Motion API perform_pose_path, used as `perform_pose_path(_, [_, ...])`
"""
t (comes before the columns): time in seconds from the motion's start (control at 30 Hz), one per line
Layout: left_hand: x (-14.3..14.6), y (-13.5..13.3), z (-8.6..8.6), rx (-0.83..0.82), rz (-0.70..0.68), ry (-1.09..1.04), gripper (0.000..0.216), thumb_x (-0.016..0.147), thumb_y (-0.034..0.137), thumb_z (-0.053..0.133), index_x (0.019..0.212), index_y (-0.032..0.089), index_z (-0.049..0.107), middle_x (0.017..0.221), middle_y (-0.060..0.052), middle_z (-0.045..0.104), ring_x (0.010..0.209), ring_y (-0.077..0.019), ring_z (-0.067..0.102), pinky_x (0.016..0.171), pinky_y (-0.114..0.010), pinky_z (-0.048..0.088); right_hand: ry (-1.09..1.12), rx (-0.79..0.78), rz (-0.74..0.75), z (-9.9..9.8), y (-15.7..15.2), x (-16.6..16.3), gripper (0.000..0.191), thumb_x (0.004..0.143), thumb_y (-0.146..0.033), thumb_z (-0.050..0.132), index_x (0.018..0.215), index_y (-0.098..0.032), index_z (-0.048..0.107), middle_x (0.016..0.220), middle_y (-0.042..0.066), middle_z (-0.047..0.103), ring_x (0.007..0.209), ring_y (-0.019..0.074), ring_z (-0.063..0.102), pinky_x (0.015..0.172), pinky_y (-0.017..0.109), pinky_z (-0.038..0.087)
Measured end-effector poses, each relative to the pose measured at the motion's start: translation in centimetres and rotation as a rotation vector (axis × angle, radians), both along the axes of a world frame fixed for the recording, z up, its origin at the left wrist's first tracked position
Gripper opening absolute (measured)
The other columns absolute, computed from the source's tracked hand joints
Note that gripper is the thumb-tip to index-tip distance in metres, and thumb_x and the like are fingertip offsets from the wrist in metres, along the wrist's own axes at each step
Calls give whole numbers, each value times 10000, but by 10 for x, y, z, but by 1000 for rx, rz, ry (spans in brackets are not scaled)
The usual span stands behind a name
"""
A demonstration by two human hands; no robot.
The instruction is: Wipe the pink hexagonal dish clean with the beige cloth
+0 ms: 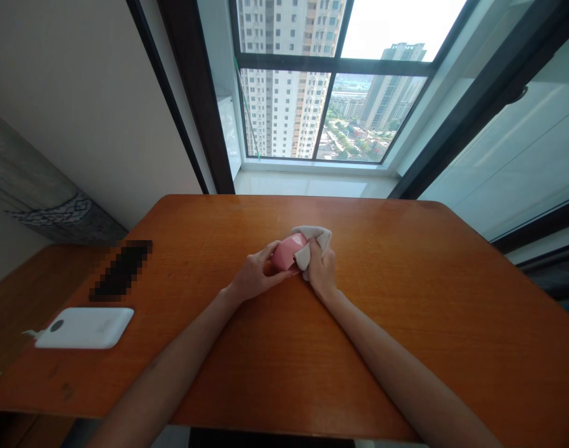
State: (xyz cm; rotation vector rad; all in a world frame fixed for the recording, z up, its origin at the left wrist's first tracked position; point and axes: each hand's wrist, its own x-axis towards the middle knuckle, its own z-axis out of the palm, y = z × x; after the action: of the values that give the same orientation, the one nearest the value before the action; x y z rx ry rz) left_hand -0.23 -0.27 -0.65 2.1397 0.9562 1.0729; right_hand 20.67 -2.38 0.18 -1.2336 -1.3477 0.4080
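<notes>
My left hand (255, 274) grips a small pink object (287, 252) just above the middle of the wooden table (406, 298). The fingers curl round its near side. My right hand (320, 269) is closed on a pale crumpled cloth (312, 242) and presses it against the right side of the pink object. The two hands nearly touch. I cannot make out what the pink object is.
A white flat device (86, 326) with a cable lies near the table's left front edge. A dark blurred-out item (121, 269) lies behind it. A big window (331, 81) with tower blocks outside stands beyond the table's far edge. A wall is at the left.
</notes>
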Motion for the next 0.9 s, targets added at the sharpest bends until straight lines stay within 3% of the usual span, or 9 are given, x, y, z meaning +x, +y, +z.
perform_pose_path(0.07, [-1,0,0,5,6,7,738,902,537,889,1503,207,617,1393,-124,801,1211,-305,816,1074,-418,668,-9,-13,-2,0,-1,1,512,1136,-517,414,1292,-220,801,1196,102,857,1214,301,790,1128,503,611])
perform_pose_path(0.17, [-3,0,0,6,-9,10,724,906,466,874,1518,190,604,1362,-125,813,1150,-292,833,1035,-406,680,-288,280,123,1,-8,2,521,1104,-451,481,1552,-259,665,1593,111,698,1517,329,627,1309,568,467])
perform_pose_path(0.27, [-4,1,-1,1,-20,14,714,907,394,846,1539,180,589,1299,-111,834,1059,-270,846,965,-380,693,-477,435,198,2,-11,0,570,1077,-427,528,1626,-289,599,1660,91,647,1592,357,553,1362,620,382])
perform_pose_path(0.33, [-3,1,-2,9,-9,15,718,910,424,853,1537,185,595,1342,-117,822,1111,-282,840,1012,-396,686,-379,392,164,1,-9,-2,527,1093,-409,509,1586,-274,636,1627,97,676,1563,344,585,1343,600,417])
perform_pose_path(0.43, [-1,1,-2,15,11,13,751,903,534,880,1522,200,616,1425,-129,791,1233,-313,812,1101,-427,662,-93,159,43,-3,-1,-3,461,1137,-428,444,1432,-236,741,1483,113,772,1403,312,717,1233,540,550])
perform_pose_path(0.5, [-1,1,-2,9,15,16,771,896,567,885,1522,204,619,1424,-129,792,1247,-320,808,1105,-434,663,-27,65,10,-4,0,-1,463,1148,-444,424,1390,-238,761,1421,104,803,1337,300,755,1199,526,579])
perform_pose_path(0.67, [-4,2,-3,-1,-9,29,731,910,419,851,1553,191,585,1391,-126,806,1170,-297,832,1070,-423,676,-404,378,168,0,-9,0,557,1085,-445,527,1614,-294,611,1660,88,647,1582,356,565,1344,616,417])
perform_pose_path(0.73, [-3,2,-4,3,-13,28,732,910,396,842,1561,186,579,1383,-124,809,1157,-293,835,1048,-414,683,-449,404,186,0,-10,-1,560,1074,-461,543,1609,-314,617,1660,77,648,1589,369,555,1352,628,399])
perform_pose_path(0.9, [-1,1,-5,9,22,21,789,898,564,880,1536,186,612,1440,-146,784,1259,-329,803,1128,-452,652,-38,70,-4,-4,0,-2,479,1145,-470,415,1354,-233,775,1367,106,823,1296,304,769,1173,530,588])
